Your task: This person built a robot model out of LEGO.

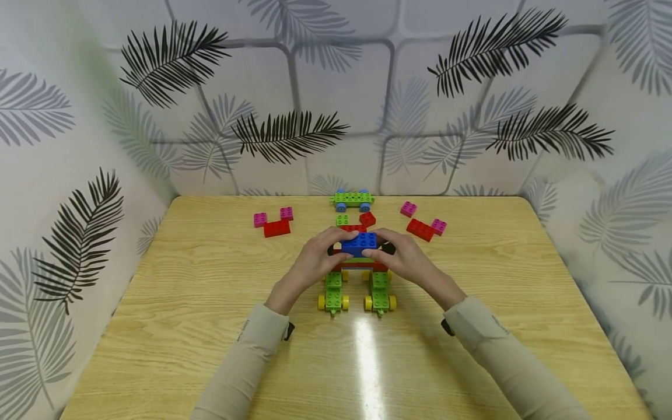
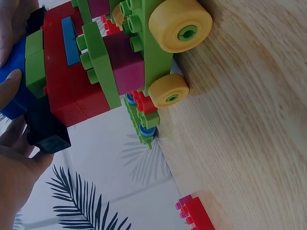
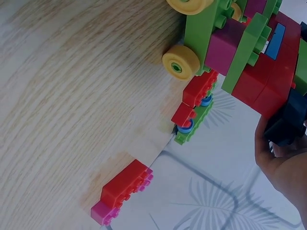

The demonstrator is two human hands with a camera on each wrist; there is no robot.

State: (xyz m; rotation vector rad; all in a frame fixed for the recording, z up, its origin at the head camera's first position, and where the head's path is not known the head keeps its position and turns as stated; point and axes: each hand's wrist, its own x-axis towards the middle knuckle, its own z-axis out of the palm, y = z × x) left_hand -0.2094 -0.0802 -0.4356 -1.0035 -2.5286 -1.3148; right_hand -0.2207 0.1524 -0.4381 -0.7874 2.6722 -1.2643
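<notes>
A blue brick (image 1: 359, 245) lies on top of a block build in the middle of the table. My left hand (image 1: 314, 256) holds its left end with thumb and fingers, and my right hand (image 1: 406, 261) holds its right end. Under it come green bricks (image 2: 34, 62), joined red bricks (image 2: 72, 86) and a small blue piece (image 2: 70, 40). Black bricks (image 2: 47, 127) stick out at the sides, close to the fingers. The build stands on two green wheeled bases (image 1: 333, 298) with yellow wheels (image 2: 180, 24); purple bricks (image 3: 223, 47) sit between.
Behind the build stands a green wheeled base (image 1: 352, 199) with blue wheels, near loose red (image 1: 367, 219) and green bricks (image 1: 342, 220). Red (image 1: 276, 228) and pink bricks (image 1: 260, 220) lie at back left, with more red (image 1: 420, 229) and pink ones (image 1: 408, 209) at back right. A patterned wall borders the table.
</notes>
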